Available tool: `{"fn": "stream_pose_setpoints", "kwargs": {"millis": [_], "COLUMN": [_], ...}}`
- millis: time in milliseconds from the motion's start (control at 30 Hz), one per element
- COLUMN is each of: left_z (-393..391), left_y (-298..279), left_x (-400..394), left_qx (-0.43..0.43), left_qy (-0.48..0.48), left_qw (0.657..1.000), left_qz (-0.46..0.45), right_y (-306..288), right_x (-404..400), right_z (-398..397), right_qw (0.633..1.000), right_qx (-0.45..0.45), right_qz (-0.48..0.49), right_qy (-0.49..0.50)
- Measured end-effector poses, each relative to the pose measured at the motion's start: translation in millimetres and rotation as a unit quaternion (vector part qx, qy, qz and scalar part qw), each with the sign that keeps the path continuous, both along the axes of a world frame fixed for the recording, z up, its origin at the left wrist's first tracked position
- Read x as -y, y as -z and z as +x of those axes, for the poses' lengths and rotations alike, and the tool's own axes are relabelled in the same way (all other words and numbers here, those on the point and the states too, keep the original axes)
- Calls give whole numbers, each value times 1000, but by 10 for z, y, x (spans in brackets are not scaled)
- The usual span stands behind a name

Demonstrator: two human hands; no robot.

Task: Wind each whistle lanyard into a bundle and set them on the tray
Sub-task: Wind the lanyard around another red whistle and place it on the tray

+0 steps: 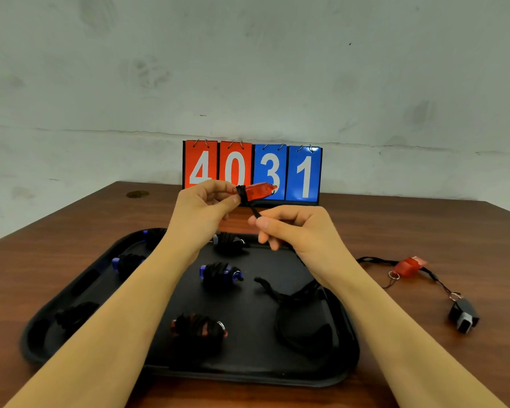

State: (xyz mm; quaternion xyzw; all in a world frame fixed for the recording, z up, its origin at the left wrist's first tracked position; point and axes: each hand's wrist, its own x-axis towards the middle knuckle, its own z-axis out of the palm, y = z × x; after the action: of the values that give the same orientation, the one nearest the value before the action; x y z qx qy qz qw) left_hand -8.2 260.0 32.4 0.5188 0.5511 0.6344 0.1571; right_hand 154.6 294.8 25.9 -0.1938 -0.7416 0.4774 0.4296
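Observation:
My left hand (202,206) pinches a red whistle (258,191) held up above the black tray (248,375), with a few turns of black lanyard wound at its near end. My right hand (289,228) pinches the lanyard cord (255,212) just below the whistle; the rest of the cord trails down under my right wrist and lies loose on the tray (289,301). Several wound bundles lie on the tray, among them a blue one (220,273) and a red one (199,328). A loose red whistle (409,266) and a black whistle (464,316) lie on the table to the right.
A brown wooden table (424,231) holds everything. A flip scoreboard reading 4031 (252,172) stands at the table's back edge against a pale wall. The loose whistles' cords (437,282) sprawl right of the tray.

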Motion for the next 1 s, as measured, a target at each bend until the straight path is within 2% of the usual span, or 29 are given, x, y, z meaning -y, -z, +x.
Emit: {"fn": "stream_pose_setpoints", "kwargs": {"millis": [133, 233, 300, 367, 433, 800, 900, 1000], "left_z": [-20, -37, -44, -37, -26, 9, 17, 25], "left_y": [5, 28, 42, 50, 48, 62, 58, 51], "left_x": [-27, -53, -62, -58, -47, -20, -3, 14], "left_qx": [-52, -111, -147, -177, -195, -246, -262, -266], "left_qy": [-35, -56, -55, -35, -13, 51, 64, 76], "left_qw": [998, 992, 987, 983, 980, 967, 962, 960], "left_qz": [-8, -23, -35, -41, -43, -40, -38, -40], "right_y": [-7, 33, 80, 124, 141, 146, 130, 85], "right_x": [10, -15, -45, -88, -122, -144, -134, -121], "right_z": [-6, -12, -30, -52, -51, -35, -25, -9], "right_qw": [1000, 993, 965, 918, 893, 911, 932, 957], "right_qx": [10, 28, 56, 60, 53, 41, 37, -4], "right_qz": [21, 89, 209, 339, 385, 301, 236, 161], "right_qy": [0, 66, 146, 197, 225, 278, 273, 242]}}
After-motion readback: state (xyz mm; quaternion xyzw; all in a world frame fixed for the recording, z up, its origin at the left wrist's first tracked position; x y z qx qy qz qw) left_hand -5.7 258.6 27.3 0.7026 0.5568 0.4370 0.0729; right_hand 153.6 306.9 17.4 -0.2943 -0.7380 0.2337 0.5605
